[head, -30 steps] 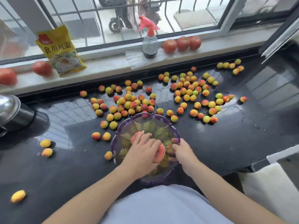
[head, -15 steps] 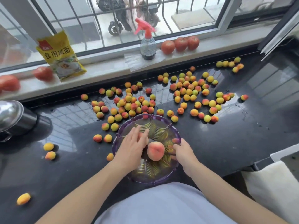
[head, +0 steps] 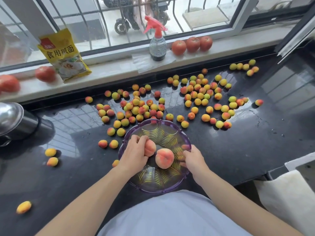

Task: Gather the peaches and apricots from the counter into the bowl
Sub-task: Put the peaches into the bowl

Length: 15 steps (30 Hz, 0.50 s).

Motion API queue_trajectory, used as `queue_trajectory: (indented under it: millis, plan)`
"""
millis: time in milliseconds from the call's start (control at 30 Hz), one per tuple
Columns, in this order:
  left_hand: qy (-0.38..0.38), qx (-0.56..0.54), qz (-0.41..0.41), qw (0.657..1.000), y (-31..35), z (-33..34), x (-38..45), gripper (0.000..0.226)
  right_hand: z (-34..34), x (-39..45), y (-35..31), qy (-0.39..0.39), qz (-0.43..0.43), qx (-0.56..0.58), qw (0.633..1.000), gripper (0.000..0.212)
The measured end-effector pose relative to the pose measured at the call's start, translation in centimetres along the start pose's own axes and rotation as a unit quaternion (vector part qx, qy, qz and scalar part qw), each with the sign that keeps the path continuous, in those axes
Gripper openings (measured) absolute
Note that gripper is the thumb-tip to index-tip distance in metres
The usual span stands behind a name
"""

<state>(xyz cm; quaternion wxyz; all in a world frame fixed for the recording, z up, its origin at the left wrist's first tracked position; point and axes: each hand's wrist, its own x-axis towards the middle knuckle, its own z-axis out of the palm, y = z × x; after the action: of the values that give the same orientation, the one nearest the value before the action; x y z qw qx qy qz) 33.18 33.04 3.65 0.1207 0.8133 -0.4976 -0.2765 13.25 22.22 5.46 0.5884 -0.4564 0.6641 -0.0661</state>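
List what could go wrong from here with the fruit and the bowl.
The purple bowl overhangs the counter edge toward the person; the right hand grips its rim, so letting go might tip it. The left hand holds a peach beside the peach in the bowl; dropping it could bruise both.

We see a purple glass bowl [head: 154,185] at the counter's near edge, one pink-orange peach [head: 164,158] lying inside, another peach [head: 150,148] at its left side, and small apricots [head: 141,108] scattered beyond.
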Motion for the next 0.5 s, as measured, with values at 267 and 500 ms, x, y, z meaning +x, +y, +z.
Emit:
queue_trajectory:
  millis: [267, 500]
  plan:
    - [-0.012, -0.051, -0.026, 0.998, 0.85, -0.48, -0.11, 0.063, 0.03, -0.15, -0.17, -0.003, 0.006, 0.003, 1.0, 0.022]
    - [-0.025, -0.133, -0.065, 0.989, 0.88, -0.92, -0.43, 0.067, -0.12, -0.34, 0.01, -0.004, 0.005, 0.006, 1.0, 0.023]
